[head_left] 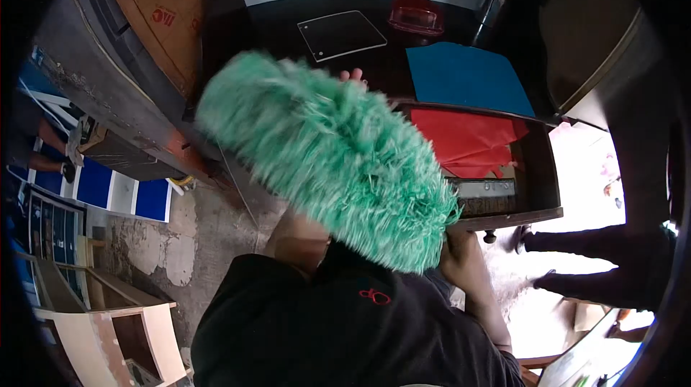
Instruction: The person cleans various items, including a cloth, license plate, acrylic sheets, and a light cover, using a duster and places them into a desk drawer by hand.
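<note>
A fluffy green duster (338, 157) fills the middle of the head view, its left end smeared by motion. My right hand (462, 254) is closed at the duster's lower right end, beside the open drawer; the handle is hidden. Of my left hand (353, 78), only fingertips show above the duster's upper edge, stretched out over the dark desk. The rest of that hand is hidden behind the duster. Red cloth-like material (468, 139) lies inside the drawer (515, 219), near a grey flat item (486, 189).
On the desk lie a clear sheet (342, 34), a red transparent container (417, 16), a blue sheet (468, 78) and a shiny cylinder (489, 9). Another person's legs (583, 265) stand at right. A co-worker's gloved hand (68, 170) shows at far left, above wooden furniture (108, 337).
</note>
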